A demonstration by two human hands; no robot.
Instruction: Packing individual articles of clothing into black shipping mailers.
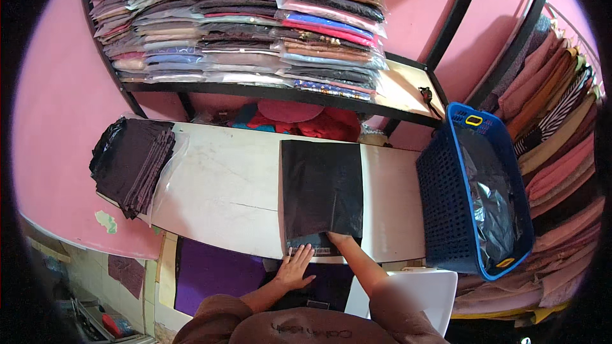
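Observation:
A black plastic mailing bag lies flat on the white tabletop, its open end toward me. My left hand rests on the bag's near flap at the table's front edge, fingers spread and nothing held. My right hand reaches in under the bag's upper layer at the opening. Its fingers are hidden by the black plastic, so I cannot see whether they grip anything. A pale strip runs across the flap beside my left fingertips.
At the table's left end sits a stack of folded dark cloth and black plastic. A blue basket holding black plastic packages stands on the right. Behind, a shelf carries bagged folded garments. Clothes hang at far right; a white chair is below.

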